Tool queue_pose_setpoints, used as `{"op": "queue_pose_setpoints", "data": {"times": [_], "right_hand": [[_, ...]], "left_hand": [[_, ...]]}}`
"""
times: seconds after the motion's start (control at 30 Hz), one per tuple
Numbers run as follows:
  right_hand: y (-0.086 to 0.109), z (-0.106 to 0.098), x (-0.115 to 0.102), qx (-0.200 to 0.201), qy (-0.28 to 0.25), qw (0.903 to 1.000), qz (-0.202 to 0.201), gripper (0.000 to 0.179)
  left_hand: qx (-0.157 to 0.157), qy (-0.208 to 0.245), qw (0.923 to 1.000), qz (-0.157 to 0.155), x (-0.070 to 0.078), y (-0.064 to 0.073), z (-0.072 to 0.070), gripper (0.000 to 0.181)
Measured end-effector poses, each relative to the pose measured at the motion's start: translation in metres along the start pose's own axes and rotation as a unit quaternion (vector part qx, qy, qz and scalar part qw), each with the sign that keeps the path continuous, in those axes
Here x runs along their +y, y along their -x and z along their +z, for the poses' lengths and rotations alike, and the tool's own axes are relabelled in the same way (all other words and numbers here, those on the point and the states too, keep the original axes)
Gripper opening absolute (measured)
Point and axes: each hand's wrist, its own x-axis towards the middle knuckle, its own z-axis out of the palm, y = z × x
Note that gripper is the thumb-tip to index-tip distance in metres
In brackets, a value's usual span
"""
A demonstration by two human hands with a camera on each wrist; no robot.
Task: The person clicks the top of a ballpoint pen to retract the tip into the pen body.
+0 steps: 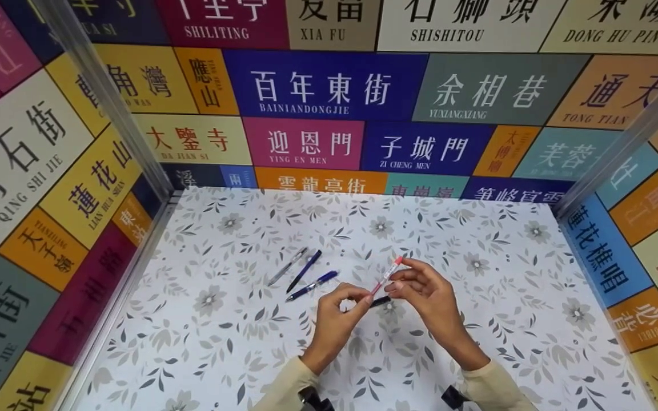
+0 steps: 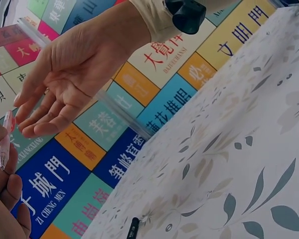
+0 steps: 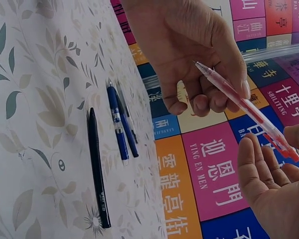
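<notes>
A clear pen with red ink and a red clip end (image 1: 389, 274) is held up over the table. My left hand (image 1: 336, 319) pinches its barrel between thumb and fingers; in the right wrist view the bare tip of the red pen (image 3: 241, 102) points away past the left hand (image 3: 189, 55). At the red end is my right hand (image 1: 432, 305), its fingers spread and loosely bent around the clip end, with the thumb close to it. The right hand's palm (image 3: 284, 199) faces the pen. On the table beneath the hands lies a black pen (image 3: 97, 169).
Left of the hands lie a blue pen (image 1: 312, 286), a dark blue pen (image 1: 304, 271) and a clear pen (image 1: 287, 266), side by side on the floral tabletop (image 1: 237, 342). Panels with coloured signs (image 1: 329, 85) stand around the back and sides.
</notes>
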Motion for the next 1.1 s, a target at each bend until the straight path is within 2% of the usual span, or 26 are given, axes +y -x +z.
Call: {"op": "queue_pose_setpoints", "data": {"times": [0.27,0.63,0.8,1.1], "right_hand": [[0.0,0.002,-0.004,0.01,-0.005,0.9999,0.007,0.048],[0.001,-0.001,-0.005,0.0,-0.009,0.9999,-0.004,0.049],[0.001,-0.002,-0.006,-0.006,-0.007,0.9999,-0.011,0.05],[0.002,-0.003,-0.011,-0.019,0.043,0.9979,-0.044,0.057]], "left_hand": [[-0.009,0.027,0.9994,-0.021,0.003,0.003,0.005,0.009],[-0.015,0.021,0.9994,-0.022,0.004,0.005,0.012,0.004],[-0.021,0.028,0.9989,-0.032,0.004,0.007,0.015,0.003],[-0.042,0.032,0.9978,-0.04,0.006,0.009,0.019,0.006]]}}
